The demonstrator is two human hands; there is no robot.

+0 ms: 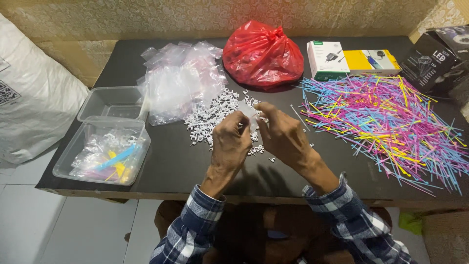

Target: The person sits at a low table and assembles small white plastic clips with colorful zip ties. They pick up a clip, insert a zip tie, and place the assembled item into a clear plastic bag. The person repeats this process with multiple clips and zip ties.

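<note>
Seen from beside the dark table (pixel 161 171): the left hand (pixel 229 142) and right hand (pixel 283 137) meet at centre, fingertips pinched on a small clear bag (pixel 250 113), seemingly holding it open above the heap of white cable clips (pixel 215 117). The step in hand appears to be bagging clips; the next move would call for a steady mouth and a fine pinch. Empty bags (pixel 181 78) lie at eleven o'clock, coloured cable ties (pixel 386 117) at three, lidless tubs (pixel 102 146) at nine, a red sack (pixel 261 54) at twelve. Whether any clip is inside the bag cannot be told; fingers hide it.
</note>
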